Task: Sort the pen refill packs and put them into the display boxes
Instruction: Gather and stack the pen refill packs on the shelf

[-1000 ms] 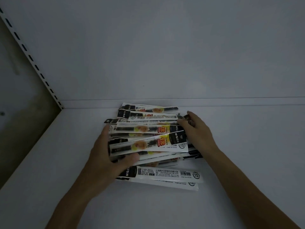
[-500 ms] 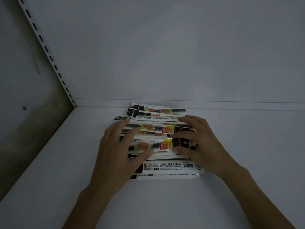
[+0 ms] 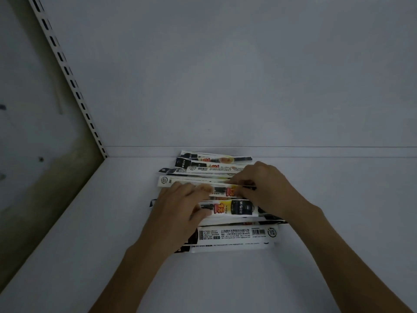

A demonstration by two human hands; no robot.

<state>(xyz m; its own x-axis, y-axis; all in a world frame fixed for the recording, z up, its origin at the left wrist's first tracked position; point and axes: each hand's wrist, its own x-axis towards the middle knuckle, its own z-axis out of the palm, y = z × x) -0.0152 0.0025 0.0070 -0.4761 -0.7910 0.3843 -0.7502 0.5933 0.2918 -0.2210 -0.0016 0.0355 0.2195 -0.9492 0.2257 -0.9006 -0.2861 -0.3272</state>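
**Both hands on one pack atop the pile**

The fingers point(image 3: 242, 180) of the right hand point(image 3: 268, 190) were curled and pinched the right part of a pen refill pack point(image 3: 222, 191), which lay crosswise on top of the pile. The fingers point(image 3: 198, 188) of the left hand point(image 3: 176, 211) reached over the left part of that same pack. They were blurred, so I could not tell whether they gripped it or only rested on it. The left thumb point(image 3: 201, 214) lay against the next pack down point(image 3: 239, 207), a front-facing one with a dark band near its right end.

Under and around both hands, the pile of pen refill packs point(image 3: 225, 168) was spread loosely, all lying roughly side to side. Some showed printed fronts with red and yellow marks. Others showed white backs with text, such as the barcoded pack point(image 3: 234, 234) nearest the person.

The pile sat on a white shelf point(image 3: 338, 256), with its far packs close against the back wall point(image 3: 225, 75). A slotted upright point(image 3: 67, 71) ran down the shelf's left rear corner. Both bare forearms came in from the lower edge.
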